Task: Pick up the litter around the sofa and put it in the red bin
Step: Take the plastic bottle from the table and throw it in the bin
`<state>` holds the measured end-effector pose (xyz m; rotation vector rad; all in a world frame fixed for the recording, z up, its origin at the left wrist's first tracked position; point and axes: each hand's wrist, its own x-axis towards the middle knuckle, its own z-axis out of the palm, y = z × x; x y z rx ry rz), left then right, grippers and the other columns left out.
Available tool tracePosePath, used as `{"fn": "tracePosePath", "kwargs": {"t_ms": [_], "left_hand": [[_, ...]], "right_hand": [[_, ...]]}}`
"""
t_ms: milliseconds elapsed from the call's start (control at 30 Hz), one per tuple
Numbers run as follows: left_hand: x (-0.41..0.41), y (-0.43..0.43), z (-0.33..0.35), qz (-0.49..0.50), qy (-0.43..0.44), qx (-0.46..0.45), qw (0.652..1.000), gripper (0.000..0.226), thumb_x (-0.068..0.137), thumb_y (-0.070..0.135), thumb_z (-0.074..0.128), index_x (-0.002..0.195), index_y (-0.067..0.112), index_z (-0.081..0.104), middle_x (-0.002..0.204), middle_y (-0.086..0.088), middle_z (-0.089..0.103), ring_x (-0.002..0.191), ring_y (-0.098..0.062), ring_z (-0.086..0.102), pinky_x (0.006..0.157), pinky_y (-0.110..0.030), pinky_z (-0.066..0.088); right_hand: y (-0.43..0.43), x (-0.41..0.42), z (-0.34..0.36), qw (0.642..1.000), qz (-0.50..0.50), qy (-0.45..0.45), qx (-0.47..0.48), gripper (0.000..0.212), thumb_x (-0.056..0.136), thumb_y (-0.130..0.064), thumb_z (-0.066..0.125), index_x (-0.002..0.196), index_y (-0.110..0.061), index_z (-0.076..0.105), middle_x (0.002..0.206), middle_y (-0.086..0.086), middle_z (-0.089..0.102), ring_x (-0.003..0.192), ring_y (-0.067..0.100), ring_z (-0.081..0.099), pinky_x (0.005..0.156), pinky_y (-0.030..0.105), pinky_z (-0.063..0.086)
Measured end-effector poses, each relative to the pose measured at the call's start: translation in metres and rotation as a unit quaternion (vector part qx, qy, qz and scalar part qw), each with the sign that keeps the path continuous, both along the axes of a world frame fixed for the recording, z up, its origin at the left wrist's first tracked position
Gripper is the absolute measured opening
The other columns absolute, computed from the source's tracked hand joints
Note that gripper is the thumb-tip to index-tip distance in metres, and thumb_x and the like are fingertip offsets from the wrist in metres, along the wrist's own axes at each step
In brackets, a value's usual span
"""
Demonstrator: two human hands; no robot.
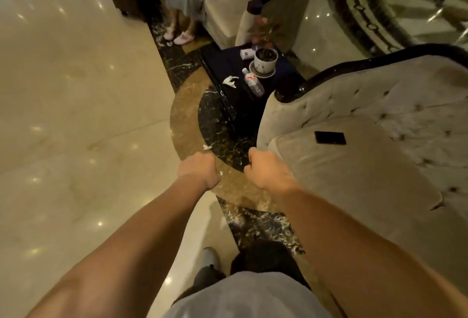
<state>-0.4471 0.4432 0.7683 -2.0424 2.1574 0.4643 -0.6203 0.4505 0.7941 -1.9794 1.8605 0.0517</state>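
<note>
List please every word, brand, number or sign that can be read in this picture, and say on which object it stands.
No text here can be read.
Plastic bottle lying on the dark side table: red and white label, print too blurred to read.
Small white box beside the plant pot: a dark mark, too small to read.
Plant pot: red marks, probably decoration, not letters.
Black phone on the sofa: no visible text.

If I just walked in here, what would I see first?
First you would notice two bare arms reaching forward, with the left hand and right hand curled into fists over the shiny marble floor. A bit of white paper scrap peeks from the left fist. Beyond them stands a low black glossy table carrying a crumpled white tissue, a clear plastic bottle and a white flowerpot.
</note>
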Motion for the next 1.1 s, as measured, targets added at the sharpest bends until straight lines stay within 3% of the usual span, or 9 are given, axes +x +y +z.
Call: {"fn": "tracePosePath", "kwargs": {"t_ms": [133,233,367,500,600,667,767,967,1100], "left_hand": [[0.006,-0.105,0.000,-0.040,0.006,0.026,0.999,0.011,0.079,0.028,0.053,0.078,0.018,0.052,0.074,-0.002,0.056,0.066,-0.022,0.057,0.058,-0.035,0.052],[0.007,-0.184,-0.017,-0.058,0.017,0.038,0.997,0.008,0.080,0.024,0.056,0.084,0.018,0.062,0.068,0.002,0.054,0.059,-0.016,0.056,0.056,-0.033,0.054],[0.015,-0.279,-0.042,-0.074,0.019,0.031,0.997,0.020,0.079,0.026,0.053,0.091,0.015,0.065,0.064,0.002,0.047,0.066,-0.025,0.055,0.058,-0.032,0.046],[0.023,-0.375,-0.056,-0.074,-0.004,0.074,0.995,0.010,0.077,0.026,0.058,0.081,0.017,0.059,0.060,0.002,0.039,0.064,-0.026,0.051,0.056,-0.032,0.044],[0.027,-0.461,-0.069,-0.068,0.017,0.099,0.993,0.010,0.074,0.023,0.063,0.072,0.018,0.055,0.072,-0.006,0.059,0.070,-0.029,0.060,0.060,-0.035,0.051],[0.030,-0.506,-0.079,-0.077,0.030,0.097,0.992,0.010,0.076,0.020,0.060,0.084,0.014,0.060,0.082,-0.009,0.064,0.076,-0.031,0.064,0.064,-0.037,0.053],[0.022,-0.586,-0.110,-0.124,0.045,0.110,0.985,0.026,0.076,0.018,0.059,0.101,0.012,0.061,0.087,-0.010,0.060,0.082,-0.032,0.063,0.064,-0.038,0.050],[-0.003,-0.705,-0.202,-0.244,0.026,0.133,0.960,0.038,0.077,0.017,0.062,0.114,0.018,0.053,0.108,-0.015,0.053,0.096,-0.038,0.059,0.073,-0.045,0.051],[-0.015,-0.754,-0.265,-0.242,0.008,0.179,0.954,0.065,0.075,0.011,0.071,0.130,0.028,0.041,0.123,-0.014,0.041,0.104,-0.041,0.053,0.074,-0.048,0.051]], "right_hand": [[-0.098,0.015,-0.005,0.999,-0.033,0.001,0.014,0.025,0.093,-0.024,0.051,0.116,-0.013,0.050,0.110,0.013,0.060,0.088,0.029,0.056,0.068,0.034,0.043],[-0.174,0.013,-0.024,0.997,-0.065,0.000,0.048,0.029,0.094,-0.027,0.051,0.121,-0.014,0.049,0.114,0.012,0.058,0.098,0.029,0.057,0.077,0.038,0.050],[-0.267,0.006,-0.048,0.995,-0.071,0.009,0.076,0.028,0.093,-0.027,0.052,0.117,-0.011,0.049,0.110,0.013,0.058,0.092,0.028,0.057,0.076,0.040,0.052],[-0.361,0.008,-0.058,0.989,-0.081,0.019,0.121,0.028,0.093,-0.027,0.052,0.114,-0.010,0.049,0.108,0.014,0.058,0.089,0.028,0.056,0.071,0.038,0.049],[-0.441,0.012,-0.070,0.984,-0.120,0.008,0.134,0.031,0.091,-0.028,0.054,0.116,-0.010,0.050,0.111,0.015,0.057,0.090,0.028,0.056,0.069,0.037,0.047],[-0.481,0.015,-0.079,0.979,-0.150,-0.007,0.136,0.035,0.090,-0.027,0.055,0.120,-0.010,0.049,0.115,0.017,0.057,0.096,0.031,0.058,0.075,0.039,0.050],[-0.544,0.016,-0.111,0.966,-0.216,-0.043,0.135,0.040,0.089,-0.027,0.058,0.124,-0.009,0.048,0.119,0.019,0.056,0.099,0.033,0.058,0.081,0.043,0.053],[-0.650,0.011,-0.216,0.925,-0.352,-0.063,0.130,0.053,0.086,-0.026,0.064,0.134,-0.011,0.045,0.130,0.020,0.052,0.118,0.038,0.050,0.093,0.044,0.048],[-0.709,-0.010,-0.283,0.921,-0.360,0.017,0.146,0.058,0.081,-0.032,0.069,0.130,-0.016,0.042,0.129,0.017,0.050,0.119,0.038,0.047,0.096,0.050,0.043]]}}
